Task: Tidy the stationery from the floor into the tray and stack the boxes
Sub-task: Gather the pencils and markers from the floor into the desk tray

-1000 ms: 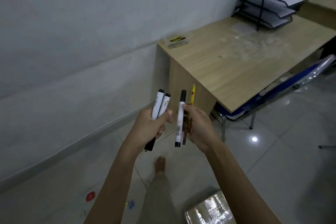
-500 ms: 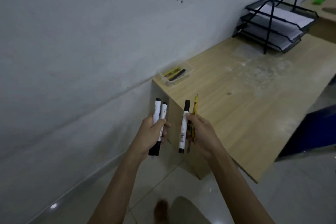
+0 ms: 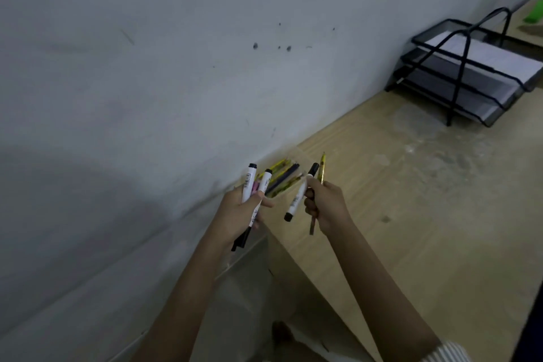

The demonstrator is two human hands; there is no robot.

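Observation:
My left hand grips two white markers with black caps, held upright. My right hand holds another white marker together with a yellow pencil. Both hands hover at the near left corner of the wooden desk. Just beyond them, against the wall, lies a clear plastic tray holding several yellow and dark pens. The hands partly hide the tray's front. No boxes are in view.
A black wire three-tier paper rack with sheets stands at the desk's far right. The grey wall runs along the desk's back edge. Tiled floor lies below left. A green thing shows at the top right.
The view has moved closer to the desk and both hands have carried their markers and pencil up to the tray at the desk corner. The grips look unchanged.

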